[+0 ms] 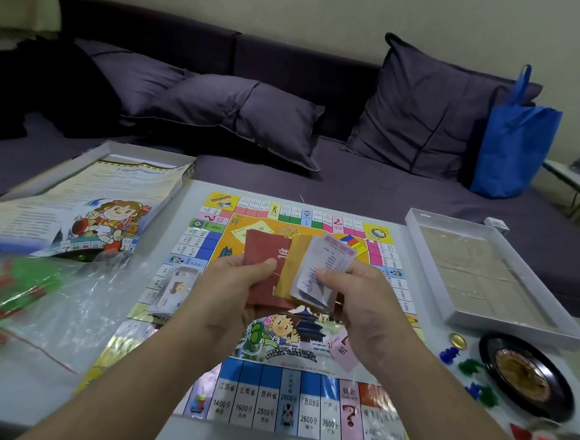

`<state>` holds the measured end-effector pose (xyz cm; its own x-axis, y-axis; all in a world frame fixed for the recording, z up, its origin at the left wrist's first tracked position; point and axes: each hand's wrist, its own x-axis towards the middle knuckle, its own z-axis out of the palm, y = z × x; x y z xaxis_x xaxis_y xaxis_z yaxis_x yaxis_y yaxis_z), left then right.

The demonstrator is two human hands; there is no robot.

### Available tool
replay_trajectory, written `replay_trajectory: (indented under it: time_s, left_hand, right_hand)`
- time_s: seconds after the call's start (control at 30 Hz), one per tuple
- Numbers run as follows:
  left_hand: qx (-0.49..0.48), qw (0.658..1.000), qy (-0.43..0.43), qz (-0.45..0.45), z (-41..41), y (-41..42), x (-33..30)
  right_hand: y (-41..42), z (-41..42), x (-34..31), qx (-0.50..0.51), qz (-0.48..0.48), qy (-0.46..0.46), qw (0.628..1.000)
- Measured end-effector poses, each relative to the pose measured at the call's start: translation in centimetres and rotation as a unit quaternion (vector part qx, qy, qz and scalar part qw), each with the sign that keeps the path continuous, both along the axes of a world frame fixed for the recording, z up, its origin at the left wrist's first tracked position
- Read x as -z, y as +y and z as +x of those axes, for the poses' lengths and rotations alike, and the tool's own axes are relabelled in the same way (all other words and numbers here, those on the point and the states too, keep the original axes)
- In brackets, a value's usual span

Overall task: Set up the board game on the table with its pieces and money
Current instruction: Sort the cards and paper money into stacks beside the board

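One game board (270,383) lies mid-frame, with two hands (232,291) above it and three card stacks (264,269) between them. Two box halves (415,221) sit at left and right, one roulette wheel (524,377) lower right, one plastic bag (52,306) lower left, three cushions (241,113) and one blue bag (513,146) across the top.

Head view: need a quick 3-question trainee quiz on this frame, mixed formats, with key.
1. True or false: the game board is still folded inside the box tray.
2. Which hand holds the red cards? A) left hand B) right hand C) neither
3. Fill in: the black roulette wheel sits to the ____ of the board.

Key: 1 false, it lies open on the table. 2 A. 3 right.
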<state>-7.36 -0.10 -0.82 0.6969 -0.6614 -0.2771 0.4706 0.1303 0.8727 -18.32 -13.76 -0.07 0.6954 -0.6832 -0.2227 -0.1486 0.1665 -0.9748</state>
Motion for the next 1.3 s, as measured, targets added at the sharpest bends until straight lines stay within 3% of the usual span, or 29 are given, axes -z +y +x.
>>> replay_trajectory:
  time_s: [0.17, 0.3, 0.63, 0.8, 1.07, 1.3]
  left_hand:
    - [-0.022, 0.999, -0.038, 0.027, 0.4, 0.2, 0.3]
    - [-0.042, 0.997, -0.049, 0.037, 0.4, 0.4, 0.4]
    - [0.023, 0.999, 0.042, -0.007, 0.1, 0.7, -0.5]
    - [0.01, 0.999, -0.031, 0.043, 0.2, 1.0, -0.2]
    - [0.023, 0.999, 0.016, 0.014, 0.2, 0.8, -0.6]
    - [0.008, 0.997, -0.048, 0.065, 0.4, 1.3, 0.0]
  right_hand:
    - [-0.4, 0.1, 0.0, 0.036, 0.027, -0.028, 0.999]
    - [-0.1, 0.0, -0.1, 0.008, 0.015, -0.029, 0.999]
    - [0.3, 0.1, -0.3, 0.002, -0.053, 0.028, 0.998]
    - [0.0, -0.3, -0.7, 0.013, -0.072, 0.026, 0.997]
    - [0.1, -0.6, -0.7, -0.002, -0.094, 0.035, 0.995]
    - [-0.1, -0.5, -0.6, 0.001, -0.115, 0.025, 0.993]
